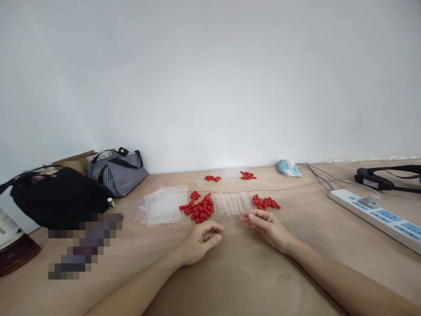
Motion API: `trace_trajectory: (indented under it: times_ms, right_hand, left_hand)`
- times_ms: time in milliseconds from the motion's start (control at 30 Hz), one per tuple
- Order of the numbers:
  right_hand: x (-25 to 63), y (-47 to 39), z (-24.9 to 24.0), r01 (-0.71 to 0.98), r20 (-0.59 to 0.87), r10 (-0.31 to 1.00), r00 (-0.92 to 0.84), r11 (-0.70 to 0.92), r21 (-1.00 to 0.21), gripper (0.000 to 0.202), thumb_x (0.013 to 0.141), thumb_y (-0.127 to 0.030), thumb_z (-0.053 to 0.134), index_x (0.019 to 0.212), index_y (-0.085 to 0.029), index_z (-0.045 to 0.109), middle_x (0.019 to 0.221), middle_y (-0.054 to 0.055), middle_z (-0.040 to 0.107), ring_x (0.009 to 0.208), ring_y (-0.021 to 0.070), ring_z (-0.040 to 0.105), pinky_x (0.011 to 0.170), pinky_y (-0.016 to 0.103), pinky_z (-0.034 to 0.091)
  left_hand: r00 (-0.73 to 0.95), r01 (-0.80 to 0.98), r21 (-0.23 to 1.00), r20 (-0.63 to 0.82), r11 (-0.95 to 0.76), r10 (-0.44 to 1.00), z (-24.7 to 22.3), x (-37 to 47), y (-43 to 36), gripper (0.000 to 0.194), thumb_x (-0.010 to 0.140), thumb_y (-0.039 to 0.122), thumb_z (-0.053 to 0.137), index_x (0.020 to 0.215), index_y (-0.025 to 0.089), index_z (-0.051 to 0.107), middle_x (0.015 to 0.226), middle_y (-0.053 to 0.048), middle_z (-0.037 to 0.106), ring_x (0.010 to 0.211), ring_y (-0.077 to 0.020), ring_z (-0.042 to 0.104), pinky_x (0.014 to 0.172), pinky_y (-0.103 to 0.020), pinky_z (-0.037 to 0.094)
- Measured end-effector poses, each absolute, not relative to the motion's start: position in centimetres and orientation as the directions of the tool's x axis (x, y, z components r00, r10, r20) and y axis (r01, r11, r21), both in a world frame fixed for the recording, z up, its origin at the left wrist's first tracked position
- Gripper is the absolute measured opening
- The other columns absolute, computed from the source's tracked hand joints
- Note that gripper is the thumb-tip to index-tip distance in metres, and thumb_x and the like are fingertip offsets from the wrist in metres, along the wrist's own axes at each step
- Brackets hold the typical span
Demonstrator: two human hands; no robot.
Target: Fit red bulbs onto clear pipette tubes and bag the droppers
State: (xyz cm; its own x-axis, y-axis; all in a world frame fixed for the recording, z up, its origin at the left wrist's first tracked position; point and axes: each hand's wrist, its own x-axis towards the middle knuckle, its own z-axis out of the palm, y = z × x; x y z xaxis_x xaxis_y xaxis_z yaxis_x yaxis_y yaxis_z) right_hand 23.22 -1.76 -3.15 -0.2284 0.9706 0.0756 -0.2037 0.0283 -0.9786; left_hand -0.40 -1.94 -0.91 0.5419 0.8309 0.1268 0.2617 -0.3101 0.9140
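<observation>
My left hand rests on the table just below a pile of red pieces, its fingers curved and apart with nothing between them. Near the right end of a row of thin whitish sticks is my right hand, its fingers loosely bent, apart and holding nothing visible. A smaller group of red pieces lies just beyond the right hand. Clear plastic bags are stacked left of the larger red pile. Farther back, more sticks lie between two small red groups.
A striped bag, a black cloth bag and a small bottle stand at the left. On the right are a white power strip with cables, a black strapped device and a blue tissue pack. A wall rises behind.
</observation>
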Motion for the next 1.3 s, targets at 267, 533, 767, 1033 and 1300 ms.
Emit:
trace_trajectory:
  times_ms: [267,533,767,1033,1300]
  right_hand:
    - [22.9,-3.1,-2.7,0.476,0.458,0.681,-0.571,0.73,-0.491,0.023,0.081,-0.022,0.047,0.096,-0.022,0.065,0.105,0.008,0.061,0.098,0.0197,0.053,0.086,0.038,0.04]
    - [22.8,-2.9,-2.9,0.483,0.464,0.666,-0.585,0.745,-0.46,0.024,0.081,-0.022,0.047,0.098,-0.021,0.063,0.1,0.008,0.062,0.092,0.0172,0.056,0.08,0.032,0.044]
    - [22.0,-1.2,-2.9,0.68,0.527,0.757,-0.387,0.62,-0.392,0.023,0.075,-0.027,0.054,0.096,-0.021,0.062,0.09,0.007,0.06,0.084,0.019,0.054,0.075,0.034,0.04]
    - [19.5,3.7,-0.9,0.918,0.303,0.95,0.076,0.052,-0.394,0.026,0.077,-0.039,0.048,0.082,-0.018,0.062,0.089,0.009,0.063,0.087,0.0219,0.055,0.075,0.034,0.035]
    - [18.9,4.4,-0.2,0.909,0.111,0.983,0.143,-0.086,-0.408,0.027,0.074,-0.039,0.047,0.079,-0.018,0.063,0.091,0.01,0.065,0.089,0.024,0.057,0.072,0.034,0.038]
  left_hand:
    - [0.759,0.487,0.492,0.17,-0.721,0.628,-0.3,-1.0,-2.4,0.039,0.084,0.026,0.045,0.123,0.022,0.047,0.126,-0.006,0.049,0.12,-0.021,0.039,0.101,-0.039,0.032]
    - [0.763,0.497,0.437,0.191,-0.75,0.617,-0.7,-1.0,-2.3,0.035,0.084,0.025,0.045,0.119,0.02,0.051,0.124,-0.006,0.051,0.118,-0.0199,0.042,0.098,-0.038,0.036]
    - [0.561,0.691,0.11,0.543,-0.714,0.626,-0.2,-0.5,-0.3,0.021,0.078,0.025,0.051,0.095,0.02,0.064,0.1,-0.008,0.061,0.095,-0.0233,0.051,0.085,-0.041,0.041]
    - [0.236,0.927,0.134,0.513,-0.349,0.825,0.9,0.7,4.7,0.023,0.081,0.03,0.049,0.097,0.022,0.062,0.098,-0.006,0.063,0.094,-0.0251,0.053,0.084,-0.041,0.038]
    - [0.212,0.914,0.208,0.485,-0.347,0.848,0.4,0.9,4.8,0.016,0.076,0.026,0.054,0.087,0.019,0.064,0.093,-0.006,0.064,0.083,-0.0229,0.059,0.074,-0.034,0.043]
